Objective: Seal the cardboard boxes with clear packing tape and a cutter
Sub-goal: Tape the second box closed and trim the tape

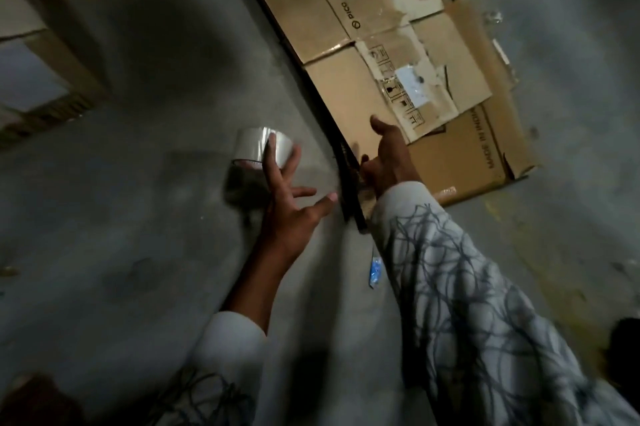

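Left grip (289,198) spread, fingertips touching tape (256,148) on floor (138,217). Right grip (384,162) at edge of flattened box (346,93) nearby; whether it holds, can't tell. Tape light, slick: take across rim. Box stiff, torn: lift by edge.

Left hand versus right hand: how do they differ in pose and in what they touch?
The left hand has spread, straight fingers, fingertips on the tape roll; the right hand is at the near edge of the flattened box, thumb raised, grip too blurred to judge. The left sleeve is pushed up the forearm; the right sleeve reaches the wrist. Both reach forward over the floor.
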The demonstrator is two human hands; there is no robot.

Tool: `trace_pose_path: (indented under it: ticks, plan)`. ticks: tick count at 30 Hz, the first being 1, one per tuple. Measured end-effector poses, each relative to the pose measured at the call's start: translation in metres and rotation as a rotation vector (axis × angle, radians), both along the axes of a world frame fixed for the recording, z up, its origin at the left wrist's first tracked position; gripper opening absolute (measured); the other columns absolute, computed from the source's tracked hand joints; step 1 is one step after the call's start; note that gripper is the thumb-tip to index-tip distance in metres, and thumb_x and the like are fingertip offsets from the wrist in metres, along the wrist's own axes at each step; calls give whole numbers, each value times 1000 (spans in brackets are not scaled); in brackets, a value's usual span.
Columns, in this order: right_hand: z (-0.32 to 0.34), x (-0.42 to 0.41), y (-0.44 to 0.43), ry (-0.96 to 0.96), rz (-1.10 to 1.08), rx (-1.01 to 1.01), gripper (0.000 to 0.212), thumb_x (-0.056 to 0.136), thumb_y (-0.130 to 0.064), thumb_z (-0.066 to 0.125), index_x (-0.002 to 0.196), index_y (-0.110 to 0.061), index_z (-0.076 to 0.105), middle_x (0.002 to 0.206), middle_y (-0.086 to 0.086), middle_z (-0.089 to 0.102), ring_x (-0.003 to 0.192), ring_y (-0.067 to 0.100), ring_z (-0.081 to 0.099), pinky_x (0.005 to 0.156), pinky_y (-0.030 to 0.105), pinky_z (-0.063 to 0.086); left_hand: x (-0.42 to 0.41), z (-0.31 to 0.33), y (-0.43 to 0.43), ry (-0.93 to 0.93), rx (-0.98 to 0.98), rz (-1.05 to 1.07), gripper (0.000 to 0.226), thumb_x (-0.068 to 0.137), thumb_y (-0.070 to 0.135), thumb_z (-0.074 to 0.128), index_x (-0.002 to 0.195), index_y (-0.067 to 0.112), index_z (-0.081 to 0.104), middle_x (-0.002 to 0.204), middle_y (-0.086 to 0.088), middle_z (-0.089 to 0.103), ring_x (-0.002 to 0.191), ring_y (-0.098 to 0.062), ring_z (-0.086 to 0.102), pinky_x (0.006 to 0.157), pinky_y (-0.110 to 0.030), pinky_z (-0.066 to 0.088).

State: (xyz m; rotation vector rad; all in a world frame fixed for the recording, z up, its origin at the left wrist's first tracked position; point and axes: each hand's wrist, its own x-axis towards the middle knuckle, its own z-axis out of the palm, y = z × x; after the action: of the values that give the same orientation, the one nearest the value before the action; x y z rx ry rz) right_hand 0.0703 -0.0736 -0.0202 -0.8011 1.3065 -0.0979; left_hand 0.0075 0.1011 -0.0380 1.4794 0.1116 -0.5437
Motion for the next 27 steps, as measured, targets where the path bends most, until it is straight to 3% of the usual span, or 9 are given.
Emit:
trace_pose_path:
  ticks: [3, 5, 7, 12, 15, 17, 19, 23, 27]
  plan:
    - [-1, 4, -3, 14, -2, 15, 8, 93, -13, 62, 98, -8, 57, 96, 6, 64, 85, 20, 68, 67, 40, 61, -4, -5, 2, 31, -25, 32, 115, 81, 5, 79, 154, 48, 0, 158, 10, 36, 104, -27, 68, 79, -26, 53]
    - [2, 3, -2, -24, -23, 46, 16, 97, -7, 50, 85, -17, 52, 59, -2, 56, 43, 10, 50, 39, 18, 43, -9, -4, 3, 61, -23, 48, 112, 83, 5, 78, 154, 47, 3, 154, 9, 40, 97, -21, 70, 75, -23, 53]
    - [14, 2, 3, -52, -25, 17, 21, 96, -2, 45, 90, -21, 50, 55, -5, 51, 30, 7, 36, 34, 14, 26, -12, 1, 1, 93, -19, 70, 105, 86, 9, 76, 153, 49, 7, 151, 9, 44, 94, -14, 70, 68, -20, 53]
    - [84, -43, 51, -89, 55, -18, 35, 97, 1, 42, 124, -16, 55, 72, 0, 56, 41, 8, 47, 34, 16, 29, -7, 69, 0, 425, -244, 363, 68, 90, 36, 69, 148, 39, 35, 131, 8, 63, 117, -23, 64, 76, -48, 60]
    - [143, -120, 101, -30, 216, -1, 28, 97, 2, 51, 120, -14, 59, 75, -1, 59, 49, 7, 48, 37, 20, 33, -20, 133, 24, 416, -312, 611, 83, 69, 33, 89, 141, 24, 48, 134, -4, 63, 121, -27, 63, 90, -50, 57]
    - [184, -176, 131, -15, 361, 84, 20, 96, -9, 62, 113, -19, 63, 79, -1, 63, 54, 8, 47, 40, 23, 35, -46, 179, 44, 296, -128, 635, 77, 70, -2, 83, 137, 11, 49, 131, -15, 63, 114, -31, 66, 94, -50, 56]
    - [223, -228, 155, -4, 609, 21, 16, 96, -33, 66, 108, -24, 66, 73, 0, 69, 55, 13, 54, 43, 23, 39, -80, 227, 64, 192, 54, 635, 70, 71, -23, 69, 134, -1, 48, 120, -19, 67, 91, -20, 72, 79, -35, 62]
    - [277, -292, 168, 134, 1081, -525, 70, 86, -78, 49, 66, -15, 72, 57, 1, 69, 59, 16, 68, 60, 26, 54, -143, 303, 97, 49, 266, 643, 71, 68, -18, 72, 134, 3, 52, 106, -13, 73, 78, -14, 72, 63, -21, 59]
    - [299, -327, 182, -132, 912, -571, 61, 79, -86, 47, 89, -29, 68, 90, -8, 71, 86, 16, 68, 80, 47, 59, -227, 327, 120, -51, 428, 574, 60, 66, -2, 83, 117, 22, 61, 101, 1, 75, 86, -10, 73, 80, -34, 63]
